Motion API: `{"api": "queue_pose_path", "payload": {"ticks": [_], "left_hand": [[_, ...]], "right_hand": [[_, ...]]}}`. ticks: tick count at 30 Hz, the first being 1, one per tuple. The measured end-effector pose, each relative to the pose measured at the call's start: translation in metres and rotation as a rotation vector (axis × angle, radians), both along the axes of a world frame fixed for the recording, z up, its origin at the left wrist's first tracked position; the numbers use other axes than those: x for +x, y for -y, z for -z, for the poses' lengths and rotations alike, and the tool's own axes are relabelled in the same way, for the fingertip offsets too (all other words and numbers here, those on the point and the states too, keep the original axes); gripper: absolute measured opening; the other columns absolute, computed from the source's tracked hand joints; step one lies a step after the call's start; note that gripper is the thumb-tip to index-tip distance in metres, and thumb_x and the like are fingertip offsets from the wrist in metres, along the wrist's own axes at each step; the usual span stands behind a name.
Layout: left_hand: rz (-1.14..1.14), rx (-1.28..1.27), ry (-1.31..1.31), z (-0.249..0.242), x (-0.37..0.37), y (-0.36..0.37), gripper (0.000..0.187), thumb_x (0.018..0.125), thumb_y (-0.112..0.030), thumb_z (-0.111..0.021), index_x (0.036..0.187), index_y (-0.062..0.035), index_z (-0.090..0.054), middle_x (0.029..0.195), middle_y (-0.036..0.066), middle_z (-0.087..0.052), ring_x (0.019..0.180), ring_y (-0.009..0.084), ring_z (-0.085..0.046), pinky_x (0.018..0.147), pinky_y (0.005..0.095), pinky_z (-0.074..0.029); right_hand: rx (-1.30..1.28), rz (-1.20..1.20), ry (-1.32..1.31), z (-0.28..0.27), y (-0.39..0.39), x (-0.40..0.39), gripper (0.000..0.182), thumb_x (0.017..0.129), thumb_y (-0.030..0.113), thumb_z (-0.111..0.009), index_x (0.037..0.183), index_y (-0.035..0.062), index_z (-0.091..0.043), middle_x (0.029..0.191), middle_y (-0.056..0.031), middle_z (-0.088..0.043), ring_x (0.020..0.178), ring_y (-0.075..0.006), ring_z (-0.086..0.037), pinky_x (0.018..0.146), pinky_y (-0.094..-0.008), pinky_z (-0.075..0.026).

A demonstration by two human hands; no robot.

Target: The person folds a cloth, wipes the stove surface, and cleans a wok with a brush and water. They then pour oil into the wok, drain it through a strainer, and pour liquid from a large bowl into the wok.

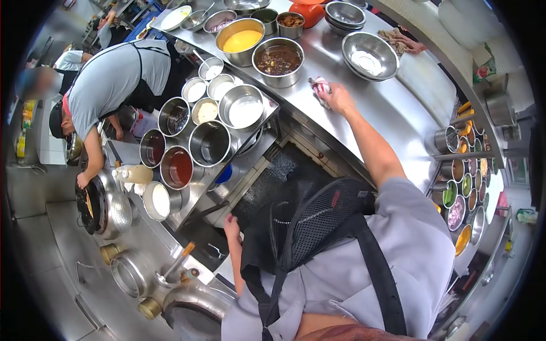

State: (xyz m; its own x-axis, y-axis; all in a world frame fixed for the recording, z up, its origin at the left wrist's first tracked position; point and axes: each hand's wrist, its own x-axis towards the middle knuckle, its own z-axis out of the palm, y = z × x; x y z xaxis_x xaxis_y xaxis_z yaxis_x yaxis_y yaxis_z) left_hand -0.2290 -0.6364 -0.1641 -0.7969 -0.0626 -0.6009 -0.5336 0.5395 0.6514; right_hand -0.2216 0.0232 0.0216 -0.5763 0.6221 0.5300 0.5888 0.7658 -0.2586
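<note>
My right hand (339, 99) reaches out over the steel counter (364, 122), its fingers closed on a crumpled red-and-white cloth (320, 90) that rests on the surface. Just beyond the cloth stands a steel pot of dark brown sauce (278, 59). Nested steel bowls (372, 57) sit to the right of that hand. Low beside my body hangs my left hand (232, 226), near the edge of the lower steel stand. Its fingers are loosely bent and apart, and I see nothing in them.
Pots of sauces and powders crowd the lower stand (264, 118) to my left. A co-worker (122, 71) bends over a wok (94, 202). Behind the counter are a pot of yellow liquid (240, 41) and a brown cloth (393, 40) near another hand. Ingredient tins (456, 213) line the right.
</note>
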Motion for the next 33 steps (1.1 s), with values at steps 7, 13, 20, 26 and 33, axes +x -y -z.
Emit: {"api": "queue_pose_path", "payload": {"ticks": [7,13,20,26,33], "left_hand": [[0.508,0.585,-0.244,-0.17,-0.056,-0.164,0.049,0.101,-0.009,-0.063,0.147,0.0004,-0.048,0.144,0.02,-0.057,0.135,0.026,-0.055,0.11,0.0378,-0.046],[0.747,1.028,-0.054,-0.275,-0.046,-0.261,0.06,0.098,-0.016,-0.072,0.151,-0.0093,-0.045,0.139,0.013,-0.054,0.109,0.0164,-0.065,0.086,0.0289,-0.058],[0.994,0.621,-0.567,-0.249,-0.007,-0.222,0.021,0.094,-0.014,-0.077,0.094,-0.0008,-0.06,0.086,0.003,-0.062,0.076,0.0077,-0.06,0.064,0.0247,-0.051],[1.112,0.62,-0.452,-0.289,0.019,-0.216,0.021,0.089,-0.014,-0.079,0.094,-0.0015,-0.063,0.078,0.007,-0.063,0.066,0.0152,-0.059,0.062,0.0313,-0.049],[1.393,0.744,-0.857,-0.309,0.021,-0.251,0.016,0.094,-0.012,-0.072,0.097,0.0018,-0.066,0.097,0.013,-0.06,0.092,0.0275,-0.062,0.077,0.0368,-0.051]], "right_hand": [[-1.193,-0.427,-0.162,-0.076,0.063,0.06,0.03,0.101,0.028,-0.068,0.118,0.0033,-0.068,0.093,-0.0007,-0.07,0.084,-0.0072,-0.059,0.075,-0.0263,-0.05],[-1.406,-0.761,-0.027,-0.094,0.196,0.09,0.037,0.103,0.018,-0.065,0.136,0.0022,-0.061,0.107,-0.002,-0.071,0.095,-0.0085,-0.063,0.085,-0.0273,-0.053],[-1.389,-0.71,-0.042,-0.079,0.277,0.146,0.036,0.102,0.027,-0.067,0.13,0.0054,-0.066,0.113,-0.0046,-0.071,0.101,-0.0125,-0.065,0.088,-0.0306,-0.053],[-0.909,-0.665,-0.02,-0.086,0.287,0.188,0.027,0.095,0.029,-0.073,0.106,0.0045,-0.076,0.1,-0.0118,-0.072,0.092,-0.0261,-0.07,0.082,-0.0357,-0.054],[-0.994,-0.509,-0.12,-0.132,0.268,0.226,0.027,0.094,0.025,-0.076,0.111,0.0041,-0.075,0.095,-0.0064,-0.071,0.085,-0.0136,-0.065,0.075,-0.0291,-0.052]]}}
